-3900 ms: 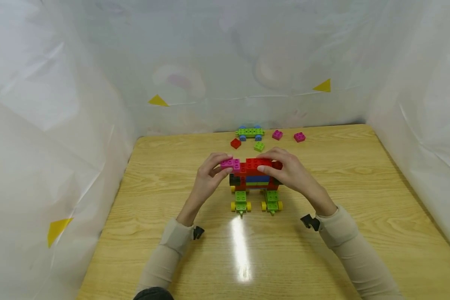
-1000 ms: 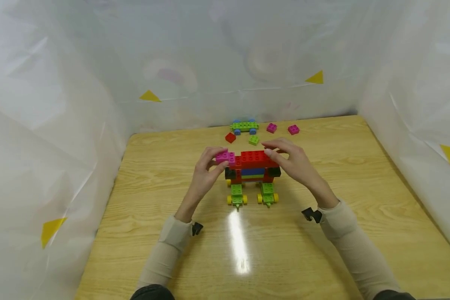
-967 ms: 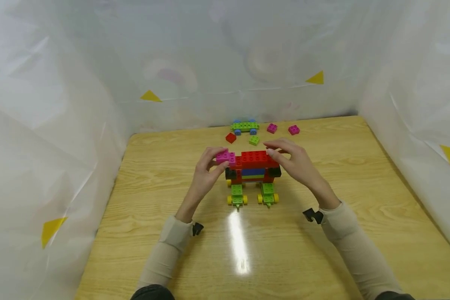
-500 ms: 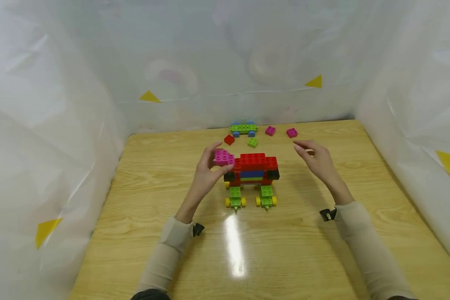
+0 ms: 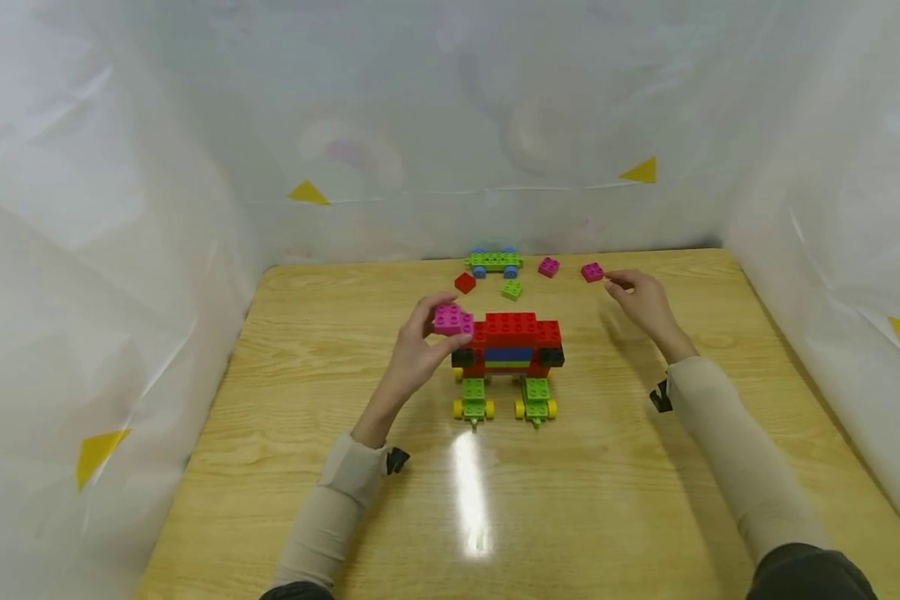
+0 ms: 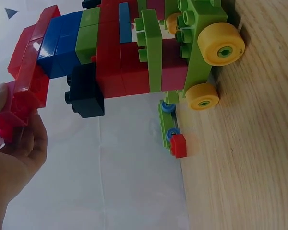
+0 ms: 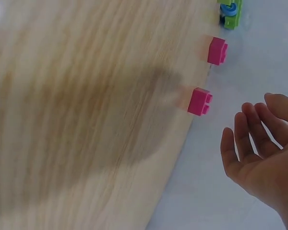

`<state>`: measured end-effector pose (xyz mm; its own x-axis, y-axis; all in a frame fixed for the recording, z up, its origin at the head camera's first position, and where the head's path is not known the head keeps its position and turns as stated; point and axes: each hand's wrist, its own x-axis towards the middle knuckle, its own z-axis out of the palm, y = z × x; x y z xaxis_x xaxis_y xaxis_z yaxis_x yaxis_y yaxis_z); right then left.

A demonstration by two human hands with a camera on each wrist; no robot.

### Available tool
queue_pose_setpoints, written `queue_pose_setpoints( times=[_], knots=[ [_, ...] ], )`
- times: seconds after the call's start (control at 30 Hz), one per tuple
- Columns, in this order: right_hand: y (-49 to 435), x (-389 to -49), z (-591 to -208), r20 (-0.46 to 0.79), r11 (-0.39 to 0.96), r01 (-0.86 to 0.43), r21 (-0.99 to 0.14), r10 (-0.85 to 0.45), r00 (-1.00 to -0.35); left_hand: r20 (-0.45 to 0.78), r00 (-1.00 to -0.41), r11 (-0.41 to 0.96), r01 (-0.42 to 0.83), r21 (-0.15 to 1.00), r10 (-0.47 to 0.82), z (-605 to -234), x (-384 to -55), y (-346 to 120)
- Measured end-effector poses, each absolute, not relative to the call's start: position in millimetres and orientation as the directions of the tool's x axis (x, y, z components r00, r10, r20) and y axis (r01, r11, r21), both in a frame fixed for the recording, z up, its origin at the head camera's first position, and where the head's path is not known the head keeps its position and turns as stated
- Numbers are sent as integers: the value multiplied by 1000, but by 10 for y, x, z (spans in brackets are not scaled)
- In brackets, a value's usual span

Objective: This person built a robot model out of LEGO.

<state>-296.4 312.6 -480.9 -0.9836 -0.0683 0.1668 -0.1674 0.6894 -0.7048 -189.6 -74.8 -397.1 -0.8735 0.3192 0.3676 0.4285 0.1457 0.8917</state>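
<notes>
A built-up brick model (image 5: 509,332) stands mid-table, red on top with a blue and green band, black blocks at both sides and green wheeled bases (image 6: 201,38) with yellow wheels below. My left hand (image 5: 411,358) grips a pink brick piece (image 5: 450,317) at the model's upper left corner, thumb in front. In the left wrist view, this pink piece (image 6: 12,111) adjoins the red top layer. Holding nothing, my right hand (image 5: 648,312) hovers beside a loose pink brick (image 5: 592,272) at the back right. The right wrist view shows its fingers (image 7: 241,134) loosely bent, apart from the brick.
Along the back of the table lie a green wheeled base (image 5: 495,261) with blue wheels, a red brick (image 5: 465,283), a light green brick (image 5: 512,289) and a second pink brick (image 5: 548,267). White sheeting (image 5: 450,125) encloses the table at the back and sides.
My right hand has left the model's top right corner and moved right and back to the loose pink brick. The left hand stays at the pink piece.
</notes>
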Motion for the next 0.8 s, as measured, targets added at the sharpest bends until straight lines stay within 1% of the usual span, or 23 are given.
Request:
queue_pose_setpoints(
  times=[0.4,0.6,0.8],
  knots=[
    [3155,-3323,-4943,156,733,-163,-660,-79,-985,340,-886,140,398,907,316,-4004,-1927,-741],
    [3109,-3519,-5017,96,795,-168,-583,-138,-986,341,-886,136,398,907,314,-4005,-1916,-782],
    [3107,-3610,-5042,26,866,-121,-485,-124,-992,336,-880,122,394,911,336,-4065,-1955,-764]
  ],
)
